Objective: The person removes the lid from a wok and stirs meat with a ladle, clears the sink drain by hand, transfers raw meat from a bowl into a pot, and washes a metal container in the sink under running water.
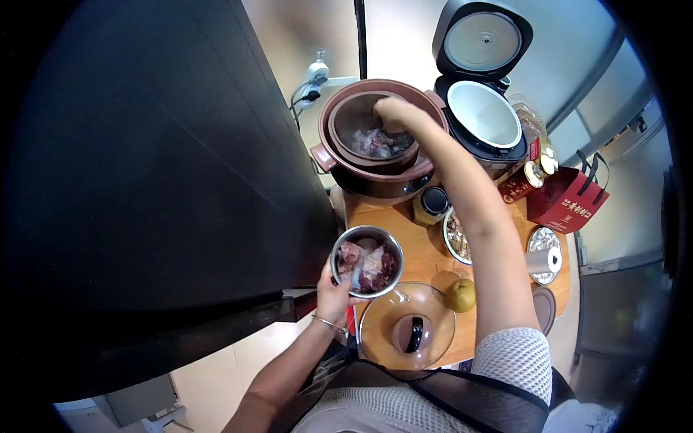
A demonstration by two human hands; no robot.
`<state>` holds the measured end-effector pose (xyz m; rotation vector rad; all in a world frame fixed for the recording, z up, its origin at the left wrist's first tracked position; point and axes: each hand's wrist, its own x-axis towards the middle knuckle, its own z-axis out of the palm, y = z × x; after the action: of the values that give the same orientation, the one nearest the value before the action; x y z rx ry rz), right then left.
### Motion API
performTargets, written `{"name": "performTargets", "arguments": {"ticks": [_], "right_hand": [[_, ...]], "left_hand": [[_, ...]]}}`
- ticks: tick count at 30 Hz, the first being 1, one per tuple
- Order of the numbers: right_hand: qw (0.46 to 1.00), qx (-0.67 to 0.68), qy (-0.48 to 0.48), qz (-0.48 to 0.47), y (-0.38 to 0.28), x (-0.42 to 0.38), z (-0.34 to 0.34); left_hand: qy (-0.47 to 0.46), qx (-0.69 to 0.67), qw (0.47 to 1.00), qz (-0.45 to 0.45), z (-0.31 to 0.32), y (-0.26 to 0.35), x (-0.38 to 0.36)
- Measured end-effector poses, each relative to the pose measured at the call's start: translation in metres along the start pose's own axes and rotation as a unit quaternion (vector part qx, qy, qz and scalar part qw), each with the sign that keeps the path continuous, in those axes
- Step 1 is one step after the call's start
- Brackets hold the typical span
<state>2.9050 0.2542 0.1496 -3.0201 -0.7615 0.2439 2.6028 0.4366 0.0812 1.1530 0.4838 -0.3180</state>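
My left hand [334,294] grips a metal bowl [398,254] by its left rim and side. Pieces of raw meat [369,265] lie in the bowl. Over at the brown cooking pot [336,123], my right hand [393,114] reaches inside the inner pot near its upper right rim. Its fingers point down and are partly hidden, so what they hold, if anything, cannot be made out. Pale and reddish pieces [379,143] lie at the bottom of the inner pot.
Right of the pot stands an open rice cooker [485,114]. On the wooden table [382,216] are a dark-lidded jar [434,200], a glass lid [375,325], a pear [460,296], a dish [456,238] and a red bag [570,202]. A dark cabinet [166,180] fills the left.
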Motion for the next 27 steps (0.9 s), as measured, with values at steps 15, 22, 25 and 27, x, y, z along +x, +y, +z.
{"name": "performTargets", "arguments": {"ticks": [15,22,25,27], "right_hand": [[0.974,0.182,-0.113,-0.07,-0.144,-0.197,0.095],[0.962,0.263,-0.07,-0.015,-0.146,-0.194,0.138],[0.954,0.288,-0.052,0.062,-0.157,-0.19,0.143],[0.961,0.267,-0.038,0.068,-0.157,-0.188,0.138]], "left_hand": [[-0.074,0.052,0.996,0.008,0.02,-0.001,0.003],[-0.064,0.072,0.995,0.015,0.025,-0.006,0.001],[-0.046,0.061,0.997,0.024,0.028,-0.005,0.001],[-0.033,0.054,0.998,0.03,0.03,-0.004,0.003]]}}
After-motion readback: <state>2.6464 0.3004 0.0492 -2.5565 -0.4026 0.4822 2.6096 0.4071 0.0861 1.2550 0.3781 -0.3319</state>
